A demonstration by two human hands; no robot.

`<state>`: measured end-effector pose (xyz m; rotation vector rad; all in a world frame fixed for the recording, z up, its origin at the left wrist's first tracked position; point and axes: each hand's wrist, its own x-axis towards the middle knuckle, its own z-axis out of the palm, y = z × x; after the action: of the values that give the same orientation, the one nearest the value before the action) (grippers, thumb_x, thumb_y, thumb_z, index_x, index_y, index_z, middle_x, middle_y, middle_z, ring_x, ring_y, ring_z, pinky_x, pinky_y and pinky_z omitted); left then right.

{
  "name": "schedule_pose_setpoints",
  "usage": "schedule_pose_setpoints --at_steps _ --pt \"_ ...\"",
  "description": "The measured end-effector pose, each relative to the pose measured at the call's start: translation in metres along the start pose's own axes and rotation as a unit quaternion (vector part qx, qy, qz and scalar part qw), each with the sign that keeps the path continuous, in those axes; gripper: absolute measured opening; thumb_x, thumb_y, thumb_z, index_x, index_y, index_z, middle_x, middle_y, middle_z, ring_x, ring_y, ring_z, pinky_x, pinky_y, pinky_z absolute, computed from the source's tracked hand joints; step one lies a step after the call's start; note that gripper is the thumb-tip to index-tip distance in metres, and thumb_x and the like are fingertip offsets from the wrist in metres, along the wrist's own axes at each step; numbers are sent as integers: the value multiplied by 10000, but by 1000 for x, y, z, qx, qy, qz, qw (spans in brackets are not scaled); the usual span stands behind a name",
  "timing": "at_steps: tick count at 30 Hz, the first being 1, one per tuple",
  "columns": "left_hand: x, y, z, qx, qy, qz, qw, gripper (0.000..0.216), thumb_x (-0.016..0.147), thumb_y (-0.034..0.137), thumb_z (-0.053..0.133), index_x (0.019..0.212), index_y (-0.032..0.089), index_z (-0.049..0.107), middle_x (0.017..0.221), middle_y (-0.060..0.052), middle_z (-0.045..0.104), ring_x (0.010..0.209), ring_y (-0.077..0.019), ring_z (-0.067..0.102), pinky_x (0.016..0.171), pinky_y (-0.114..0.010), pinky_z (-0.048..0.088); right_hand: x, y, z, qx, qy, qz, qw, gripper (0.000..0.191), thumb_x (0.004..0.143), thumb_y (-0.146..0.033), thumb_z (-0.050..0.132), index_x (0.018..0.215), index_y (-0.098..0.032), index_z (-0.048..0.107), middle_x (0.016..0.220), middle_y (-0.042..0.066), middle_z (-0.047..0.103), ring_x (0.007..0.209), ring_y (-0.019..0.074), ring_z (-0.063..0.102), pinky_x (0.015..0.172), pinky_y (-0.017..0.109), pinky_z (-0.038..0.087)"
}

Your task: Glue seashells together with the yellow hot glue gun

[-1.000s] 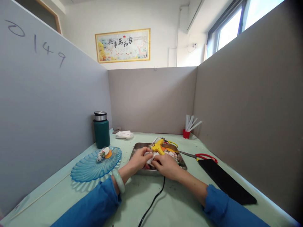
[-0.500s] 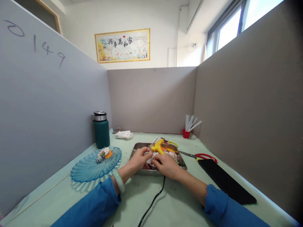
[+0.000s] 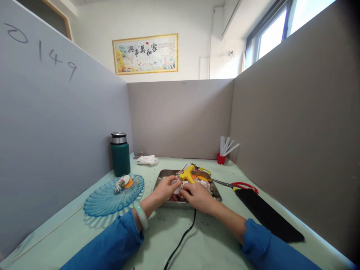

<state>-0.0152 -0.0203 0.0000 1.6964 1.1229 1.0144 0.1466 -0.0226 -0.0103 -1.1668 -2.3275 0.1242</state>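
Over the metal tray [image 3: 180,205], my left hand [image 3: 166,188] pinches a pale, roundish, shell-like piece [image 3: 177,191] between thumb and fingers. My right hand [image 3: 199,196] is closed close beside it, its fingertips at the piece's right side. What those fingertips grip is too small and partly covered to name. Just behind the hands, a yellow glue gun [image 3: 187,174] lies across the tray. Around it are shells and small orange and whitish pieces [image 3: 204,181]. A black cord [image 3: 184,236] runs from under the tray's front edge toward me.
On the left, a blue scalloped plate [image 3: 104,204] bears a small shell cluster [image 3: 123,183]; a green bottle [image 3: 120,159] stands behind. Red-handled scissors [image 3: 244,186], a black strip [image 3: 267,213], yellow-handled pliers [image 3: 204,170] and a red cup [image 3: 221,159] of white sticks lie right. Panels enclose the table.
Both hands stay in nearly the same place over the tray, with the pale piece still in the left fingers. Only a very slight shift of the view shows.
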Motion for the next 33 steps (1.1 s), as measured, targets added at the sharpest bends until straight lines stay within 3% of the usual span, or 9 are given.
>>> schedule_pose_setpoints --at_steps 16,33 --pt "-3 5 1 17 -6 -19 1000 304 749 430 525 867 151 506 633 -6 585 394 -92 539 347 -145 320 1 2 1 16 6 -14 1000 218 822 -246 423 722 -188 608 648 -7 596 612 105 483 558 213 259" --pt "-2 4 2 3 -10 -7 1000 229 749 367 524 817 149 497 605 8 557 423 -100 541 365 -167 383 0 2 2 22 5 -15 1000 244 833 -279 417 716 -187 611 638 -3 595 609 106 483 555 220 246"
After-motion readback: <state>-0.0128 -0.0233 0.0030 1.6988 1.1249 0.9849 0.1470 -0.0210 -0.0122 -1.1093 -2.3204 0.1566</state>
